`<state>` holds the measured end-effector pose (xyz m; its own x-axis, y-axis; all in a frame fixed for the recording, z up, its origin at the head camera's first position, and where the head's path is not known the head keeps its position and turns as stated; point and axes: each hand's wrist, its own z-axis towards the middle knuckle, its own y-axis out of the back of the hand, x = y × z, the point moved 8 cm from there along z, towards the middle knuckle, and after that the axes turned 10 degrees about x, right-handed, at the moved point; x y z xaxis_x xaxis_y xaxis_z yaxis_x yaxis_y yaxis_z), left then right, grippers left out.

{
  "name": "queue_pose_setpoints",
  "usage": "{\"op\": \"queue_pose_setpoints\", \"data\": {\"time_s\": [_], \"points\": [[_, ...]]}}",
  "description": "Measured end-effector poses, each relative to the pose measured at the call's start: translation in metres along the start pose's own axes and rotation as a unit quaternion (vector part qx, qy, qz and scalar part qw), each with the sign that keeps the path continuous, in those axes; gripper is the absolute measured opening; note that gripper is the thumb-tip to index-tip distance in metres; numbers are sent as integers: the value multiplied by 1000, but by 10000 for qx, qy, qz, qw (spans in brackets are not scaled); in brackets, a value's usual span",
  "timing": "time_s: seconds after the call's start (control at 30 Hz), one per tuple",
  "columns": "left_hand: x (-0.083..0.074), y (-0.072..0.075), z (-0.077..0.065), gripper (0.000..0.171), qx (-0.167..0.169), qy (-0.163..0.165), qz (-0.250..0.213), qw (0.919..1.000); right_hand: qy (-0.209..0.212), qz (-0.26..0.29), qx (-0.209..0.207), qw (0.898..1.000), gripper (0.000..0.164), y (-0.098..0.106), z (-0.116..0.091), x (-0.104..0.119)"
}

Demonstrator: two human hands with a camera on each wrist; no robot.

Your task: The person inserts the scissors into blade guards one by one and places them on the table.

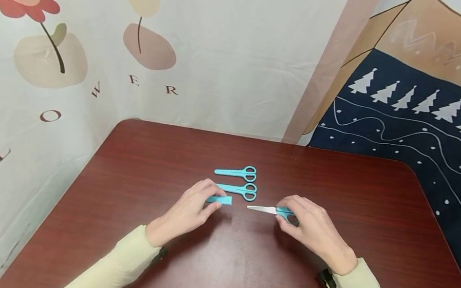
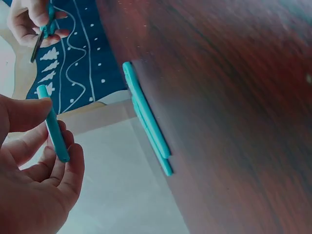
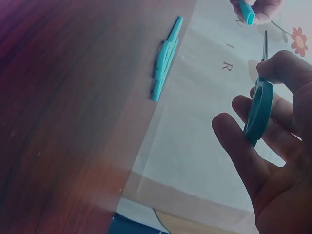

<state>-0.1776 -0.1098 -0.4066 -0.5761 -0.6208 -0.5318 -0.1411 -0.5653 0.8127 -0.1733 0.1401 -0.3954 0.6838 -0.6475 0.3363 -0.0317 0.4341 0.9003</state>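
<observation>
Between thumb and fingers my left hand (image 1: pixel 191 207) pinches a turquoise scissors cover (image 2: pixel 57 129), its open end facing right. Across from it, my right hand (image 1: pixel 309 226) holds a small pair of scissors (image 3: pixel 261 109) by the turquoise handles, the bare metal blades (image 1: pixel 261 209) pointing left toward the cover. A short gap separates blade tips and cover. Both hands are raised over the table. Just beyond them lie two more turquoise scissors, a far pair (image 1: pixel 235 172) and a near pair (image 1: pixel 236 190), blades covered and handles to the right; my left fingers partly hide the near pair's tip.
The dark red-brown table (image 1: pixel 297 173) has rounded far corners. A pale cloth (image 1: pixel 234 56) with flowers and letters hangs behind and to the left. At the right is a dark blue cloth (image 1: pixel 392 122) with white trees.
</observation>
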Motion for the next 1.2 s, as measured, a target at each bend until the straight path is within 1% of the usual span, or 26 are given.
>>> {"op": "queue_pose_setpoints", "data": {"time_s": [0.23, 0.4, 0.57, 0.83, 1.03, 1.2], "points": [[-4, 4, -3, 16, -181, -53, -142, 9997, 103, 57, -20, 9999, 23, -3, 6, 7], [-6, 4, -2, 17, -183, -22, -235, 9996, 147, 74, -26, 9999, 25, -4, 10, 10], [-6, 2, -2, 17, -170, 19, -289, 9994, 133, 90, 20, 9999, 26, -5, 12, 12], [-10, -4, -4, 20, -179, -90, -258, 9995, 314, -67, -11, 9995, 27, -8, 12, 18], [-12, -5, -4, 20, -190, -121, -210, 9995, 381, -103, 8, 9992, 25, -10, 13, 21], [-15, -5, -3, 19, -220, -228, -160, 9994, 464, -150, -50, 9988, 25, -11, 13, 24]]}}
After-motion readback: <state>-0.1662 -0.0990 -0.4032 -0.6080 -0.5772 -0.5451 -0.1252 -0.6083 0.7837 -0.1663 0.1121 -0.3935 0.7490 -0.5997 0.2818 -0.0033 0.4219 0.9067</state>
